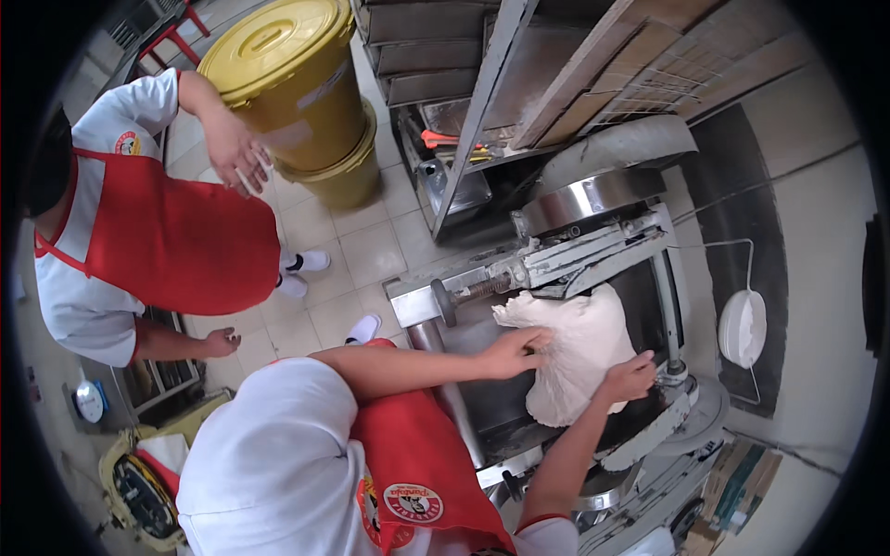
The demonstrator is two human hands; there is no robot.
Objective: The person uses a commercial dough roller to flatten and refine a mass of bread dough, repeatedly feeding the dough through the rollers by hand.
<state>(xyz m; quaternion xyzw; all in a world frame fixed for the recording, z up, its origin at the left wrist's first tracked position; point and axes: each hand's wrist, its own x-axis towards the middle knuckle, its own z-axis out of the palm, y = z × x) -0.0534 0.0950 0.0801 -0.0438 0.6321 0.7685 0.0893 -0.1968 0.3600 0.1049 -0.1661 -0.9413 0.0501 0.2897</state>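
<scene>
A large, pale slab of dough (589, 343) lies bunched and wrinkled on the bed of a metal dough roller machine (431, 329). My left hand (517, 353) reaches in from the left and grips the dough's near left side, with fingers curled on its folds. At the dough's right edge, my right hand (630, 378) has its fingers bent around the border. The dough's far end touches the machine's roller area, where its underside is hidden.
Another person in a red apron (185, 236) stands at the left, hands apart from mine. Behind are a yellow lidded bin (287, 69) and a rack (477, 120). A white round device with a cable (743, 329) hangs on the right wall. Cardboard (742, 486) lies at lower right.
</scene>
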